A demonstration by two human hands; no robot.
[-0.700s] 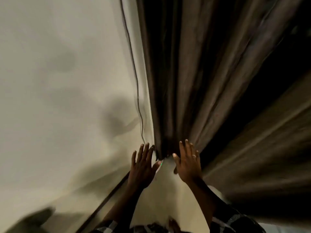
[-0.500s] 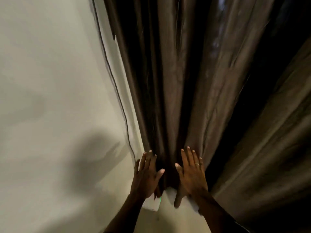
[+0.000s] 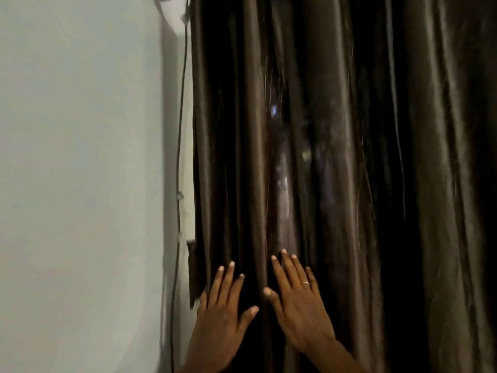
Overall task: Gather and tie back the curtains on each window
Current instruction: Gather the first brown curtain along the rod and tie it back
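A dark brown satin curtain hangs in long vertical folds across the right two thirds of the head view. My left hand lies flat on its left edge with straight, spread fingers. Beside it, my right hand, wearing a ring, rests flat on a fold near the middle, fingers pointing up. Neither hand holds any fabric. A few faint glints of light show through the cloth higher up. No tie-back is in sight.
A pale wall fills the left side. A thin dark cable runs down it, just left of the curtain's edge. A small dark fitting sits on the wall at that edge.
The view has tilted up and levelled, so the curtain now hangs straight. Both hands have risen on the fabric and stay flat. The pale surface below them has left the view.
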